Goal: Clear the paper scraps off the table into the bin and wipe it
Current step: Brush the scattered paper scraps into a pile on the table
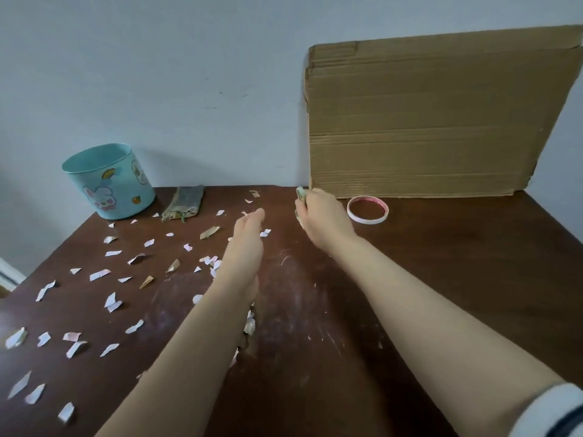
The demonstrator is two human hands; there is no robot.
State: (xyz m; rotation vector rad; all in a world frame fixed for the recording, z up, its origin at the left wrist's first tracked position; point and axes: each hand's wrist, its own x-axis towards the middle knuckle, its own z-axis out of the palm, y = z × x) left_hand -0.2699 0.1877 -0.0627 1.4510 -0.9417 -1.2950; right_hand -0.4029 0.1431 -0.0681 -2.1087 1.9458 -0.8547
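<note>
A blue cartoon-print bin stands at the back left corner of a brown table, a folded cloth just beside it. Torn paper scraps litter the table's left half. The left hand reaches out edge-on among them, fingers straight and together. The right hand, nearer the wall, curls its fingers round a pale greenish wad, near a tape ring and leaning cardboard.

sleeve: white, dark stripe, on right arm | forearms: bare | left hand, right hand: bare
</note>
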